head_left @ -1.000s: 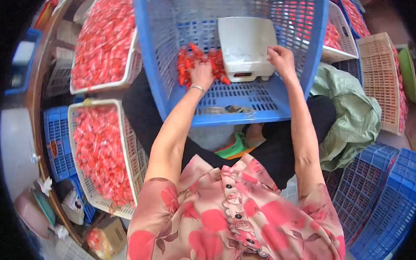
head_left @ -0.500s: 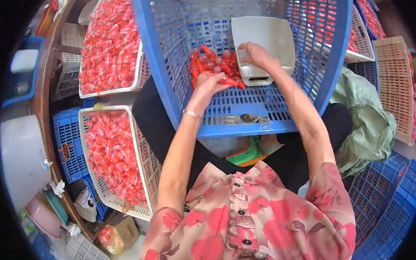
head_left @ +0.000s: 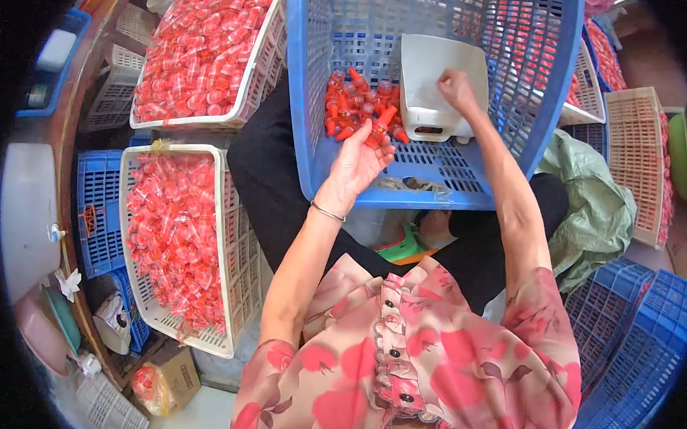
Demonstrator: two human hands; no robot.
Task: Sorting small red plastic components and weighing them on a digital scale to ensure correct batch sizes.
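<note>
Inside a large blue plastic crate (head_left: 309, 166), my left hand (head_left: 351, 165) is turned palm up near the front side. Between its thumb and fingers stands a small red bottle with a pointed tip (head_left: 382, 128). Behind that hand lies a loose pile of similar red bottles (head_left: 355, 101), some with clear parts. My right hand (head_left: 458, 91) is over the white scoop-like tray (head_left: 421, 62), its fingers curled together. Whatever may be in those fingers is too small or hidden to make out. The tray rests in the crate, right of the pile.
Two white baskets full of red bottles stand on my left, one far (head_left: 245, 98) and one near (head_left: 225, 248). A beige basket (head_left: 633, 164), a pale green sack (head_left: 586, 200) and blue crates (head_left: 642, 338) are on my right. My legs flank the crate.
My left hand has turned palm up and raised the red bottle upright from the pile. My right hand has moved rightward over the tray, its fingers now curled. The whole view has shifted slightly.
</note>
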